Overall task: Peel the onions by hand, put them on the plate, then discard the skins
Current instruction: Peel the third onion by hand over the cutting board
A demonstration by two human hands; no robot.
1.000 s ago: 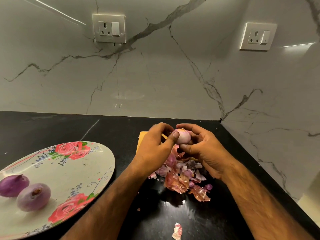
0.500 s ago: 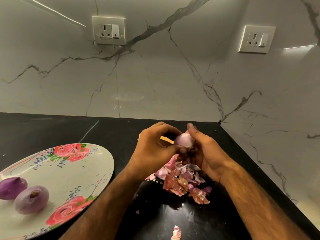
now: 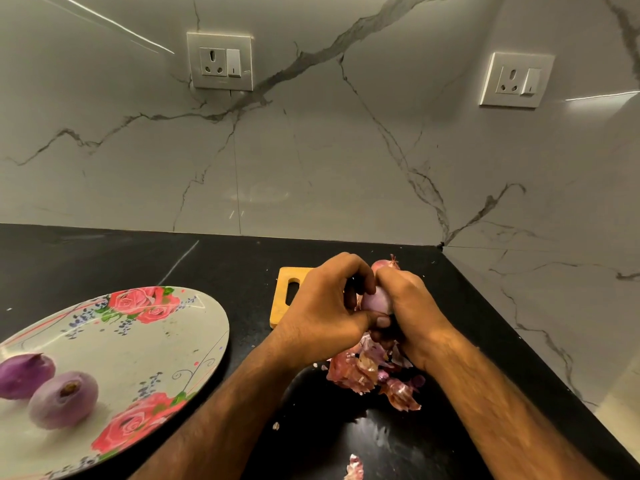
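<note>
both hands, left hand [image 3: 322, 306] and right hand [image 3: 410, 306], curl fingers around one onion [image 3: 375, 303] over the skin pile [image 3: 374, 375]; two peeled onions [image 3: 62, 400] sit on the plate [image 3: 156, 341] far left.

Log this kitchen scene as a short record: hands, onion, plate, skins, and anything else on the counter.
left hand: grips the onion
right hand: grips the same onion from the other side
onion: pale, mostly peeled, held above the skins
plate: floral, at left, holds two peeled onions
skins: pile on the black counter under the hands; one stray piece nearer the camera
other: wooden cutting board behind the hands; unpeeled onion beyond the right hand
</note>
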